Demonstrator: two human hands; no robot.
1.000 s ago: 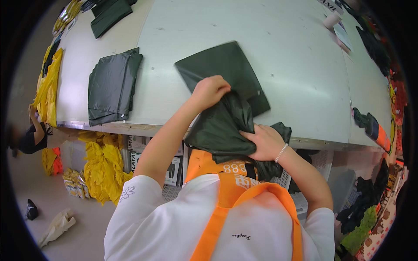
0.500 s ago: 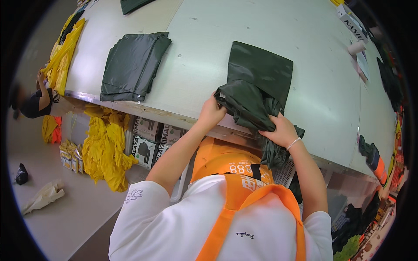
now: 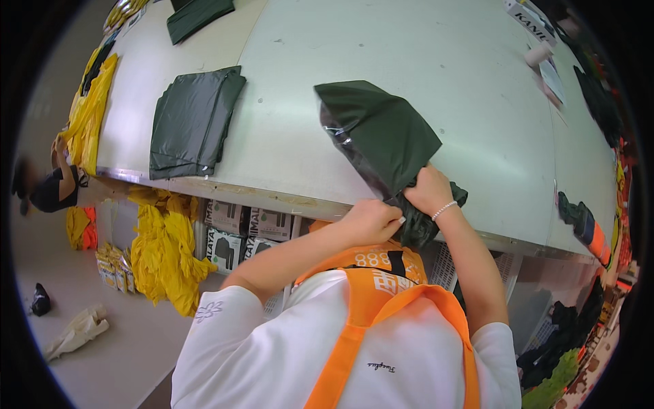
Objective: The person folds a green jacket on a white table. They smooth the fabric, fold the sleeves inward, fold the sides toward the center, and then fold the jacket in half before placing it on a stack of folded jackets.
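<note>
A dark green, shiny rain garment [image 3: 381, 129] is bunched between my hands at the table's front edge. Its wide flat part stands lifted and tilted over the table, while a crumpled part hangs down by my apron. My right hand [image 3: 430, 193] is closed round the gathered cloth. Just left of and below it, my left hand [image 3: 375, 221] pinches the cloth's lower edge; its fingertips are partly hidden. A flat, folded stack of the same dark green garments [image 3: 194, 119] lies to the left on the table.
The pale table [image 3: 306, 48] has a metal front edge. More dark green cloth [image 3: 197, 19] lies far left. A white roll [image 3: 538, 54] and box [image 3: 530, 20] sit far right. Beneath the table are packaged goods [image 3: 223, 249] and yellow garments [image 3: 163, 252]. Another person [image 3: 51, 180] handles yellow cloth.
The flat part of the garment has risen off the table and swung left, its lower side now showing. My left hand has moved down and right, close to my right hand, which has shifted slightly up.
</note>
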